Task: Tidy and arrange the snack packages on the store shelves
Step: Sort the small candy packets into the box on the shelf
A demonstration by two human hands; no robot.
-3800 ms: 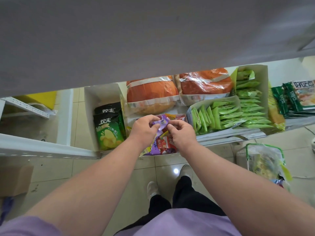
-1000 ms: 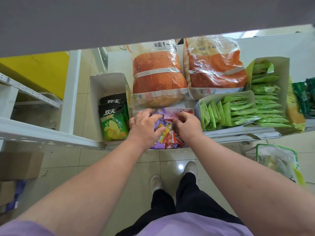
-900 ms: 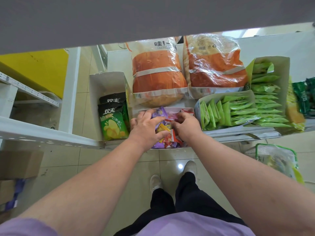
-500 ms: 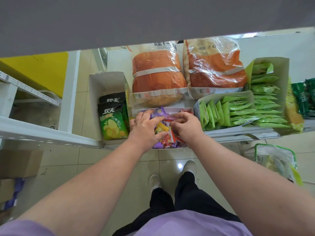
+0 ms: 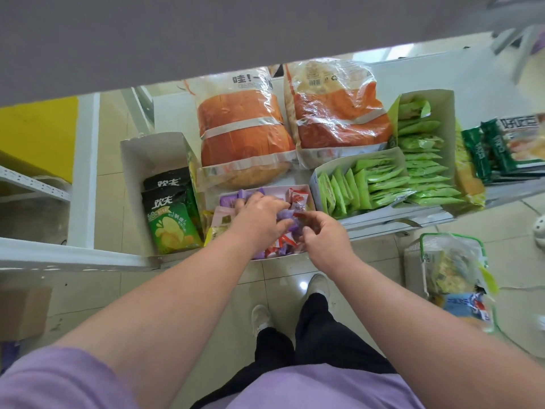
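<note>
1. A white metal store shelf (image 5: 392,221) runs across the view at about knee height, seen from above.
2. Two large clear plastic bags of orange snacks (image 5: 244,134) lie side by side on the shelf, just beyond both hands.
3. An open white cardboard box of green and black crisp packets (image 5: 169,214) stands just left of the left hand.
4. Two open white boxes of bright green sachets (image 5: 383,181) sit to the right of the right hand, one behind the other.
5. A small open white box of mixed purple and red wrapped sweets (image 5: 296,199) sits at the shelf's front edge, directly under both hands.
6. The left hand (image 5: 259,218) reaches into this box, palm down, its fingers curled round a purple wrapped sweet (image 5: 284,215).
7. The right hand (image 5: 324,234) hovers just beside it at the box's front right corner, fingers curled inward with thumb and fingertips close together; whether they pinch a sweet cannot be told.
</note>
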